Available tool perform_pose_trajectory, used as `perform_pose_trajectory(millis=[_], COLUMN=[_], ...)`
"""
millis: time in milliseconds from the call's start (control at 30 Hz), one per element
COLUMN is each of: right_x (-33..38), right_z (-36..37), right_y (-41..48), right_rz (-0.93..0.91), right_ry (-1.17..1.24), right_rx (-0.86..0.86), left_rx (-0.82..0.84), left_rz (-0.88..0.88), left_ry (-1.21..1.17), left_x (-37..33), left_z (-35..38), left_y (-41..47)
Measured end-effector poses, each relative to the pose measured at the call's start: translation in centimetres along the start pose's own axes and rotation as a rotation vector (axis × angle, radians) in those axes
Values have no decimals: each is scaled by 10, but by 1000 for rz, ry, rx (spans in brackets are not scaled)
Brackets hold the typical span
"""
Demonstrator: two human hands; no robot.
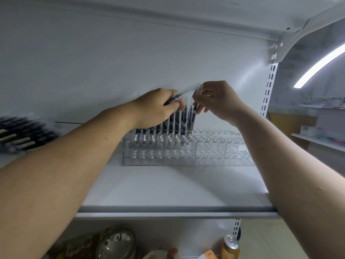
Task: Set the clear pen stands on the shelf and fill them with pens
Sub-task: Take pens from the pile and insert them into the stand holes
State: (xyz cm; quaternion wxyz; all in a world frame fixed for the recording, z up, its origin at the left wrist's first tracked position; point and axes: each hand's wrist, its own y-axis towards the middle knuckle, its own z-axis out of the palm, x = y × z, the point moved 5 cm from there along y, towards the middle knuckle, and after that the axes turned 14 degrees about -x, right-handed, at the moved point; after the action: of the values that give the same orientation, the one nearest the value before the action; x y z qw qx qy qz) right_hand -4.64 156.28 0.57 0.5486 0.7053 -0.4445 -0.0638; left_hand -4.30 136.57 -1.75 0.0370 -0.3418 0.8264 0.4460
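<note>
Alignment: your right hand pinches a black clear-capped pen near upright, tip down at the right end of the filled far row in the clear acrylic pen stands on the white shelf; your left hand grips a second, slanted pen.

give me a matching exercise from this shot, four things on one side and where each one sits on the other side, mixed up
Things
1. clear acrylic pen stands
2. loose pile of dark pens
3. orange drink can
4. shiny round pot lid

Places
A. below the white shelf, to the right
B. far left, at shelf height
C. middle of the shelf
D. below the shelf, to the left

Pairs: 1-C, 2-B, 3-A, 4-D
</note>
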Motion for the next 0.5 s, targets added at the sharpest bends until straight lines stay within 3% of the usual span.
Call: perform_pose_trajectory(millis=[200,500], right_x=[1,-4], right_z=[6,9], right_y=[-5,-5], right_rz=[19,82], right_ry=[-43,-54], right_rx=[110,143], left_rx=[2,-1], left_rz=[-20,-5], left_ry=[32,52], left_x=[-1,-2], left_z=[0,0], left_y=[-2,-2])
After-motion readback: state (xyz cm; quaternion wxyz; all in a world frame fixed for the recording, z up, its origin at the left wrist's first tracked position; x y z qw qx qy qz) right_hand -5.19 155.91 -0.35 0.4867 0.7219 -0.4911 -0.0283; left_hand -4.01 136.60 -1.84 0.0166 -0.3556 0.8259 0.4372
